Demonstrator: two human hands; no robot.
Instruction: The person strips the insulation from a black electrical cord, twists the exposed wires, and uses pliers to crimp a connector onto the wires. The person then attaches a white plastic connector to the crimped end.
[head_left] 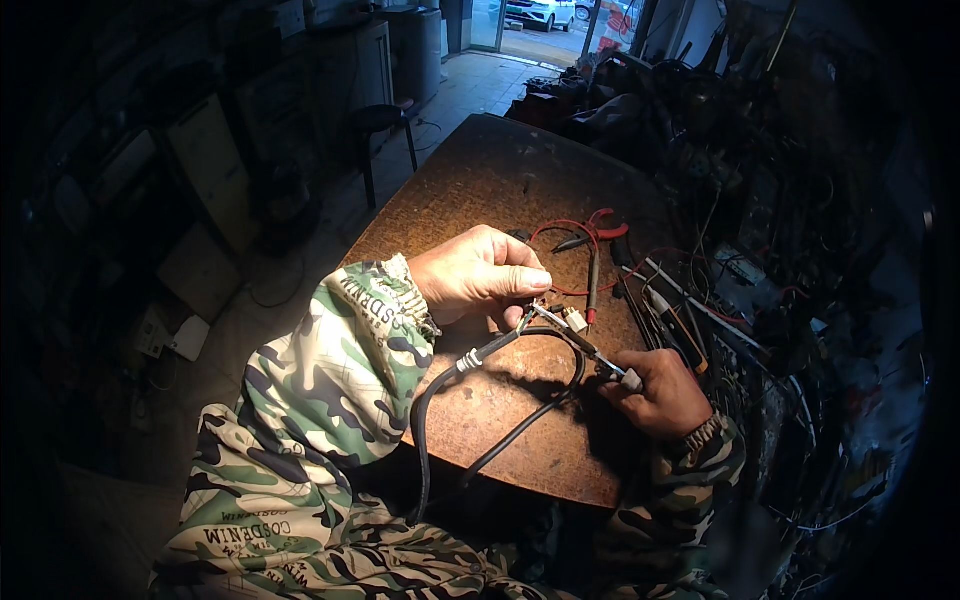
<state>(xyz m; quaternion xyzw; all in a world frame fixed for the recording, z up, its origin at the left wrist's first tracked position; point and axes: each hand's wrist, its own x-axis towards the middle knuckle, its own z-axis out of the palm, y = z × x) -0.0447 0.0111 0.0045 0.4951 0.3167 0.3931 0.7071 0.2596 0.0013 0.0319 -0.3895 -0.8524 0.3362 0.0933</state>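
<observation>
My left hand (482,275) is closed in a pinch at the stripped end of a black cable (425,420), where thin coloured wires show. A pale ribbed sleeve (469,361) sits on the cable just below. My right hand (662,392) grips a slim metal-shafted tool (603,359) that looks like a screwdriver. Its tip reaches up to the wires by my left fingertips. Beside the shaft is a small cream plastic connector (575,320). The cable loops over the table's near edge toward my lap. Exactly what touches the tip is too small to tell.
On the brown wooden table (450,190) lie red-handled pliers (607,226) and a red test probe (592,290) with its lead. Several tools (675,325) and wires crowd the right edge. Dark clutter (760,200) is heaped beyond. A round stool (378,120) stands far left.
</observation>
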